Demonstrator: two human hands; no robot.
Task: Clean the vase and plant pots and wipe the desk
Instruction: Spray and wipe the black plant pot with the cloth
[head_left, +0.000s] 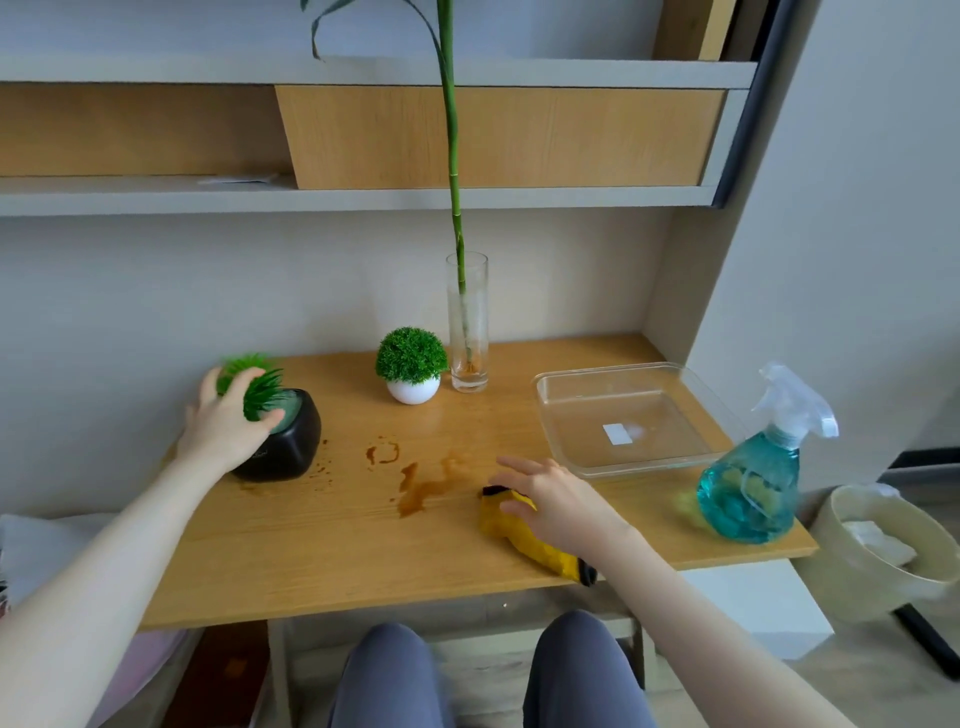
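A black plant pot (291, 447) with spiky green leaves stands tilted at the desk's left. My left hand (228, 421) grips it round its top and the leaves. A yellow cloth (524, 538) lies near the desk's front edge, and my right hand (550, 499) rests on it with fingers spread. Brown liquid stains (415, 483) mark the wooden desk (337, 561) between the pot and the cloth. A small white pot (414, 389) with a round green bush and a tall glass vase (468, 332) holding a bamboo stalk stand at the back.
A clear glass tray (691, 374) sits at the right, with a blue spray bottle (753, 483) at the desk's right front corner. A beige bin (878, 566) stands on the floor to the right. Shelves hang above the desk. My knees are under the front edge.
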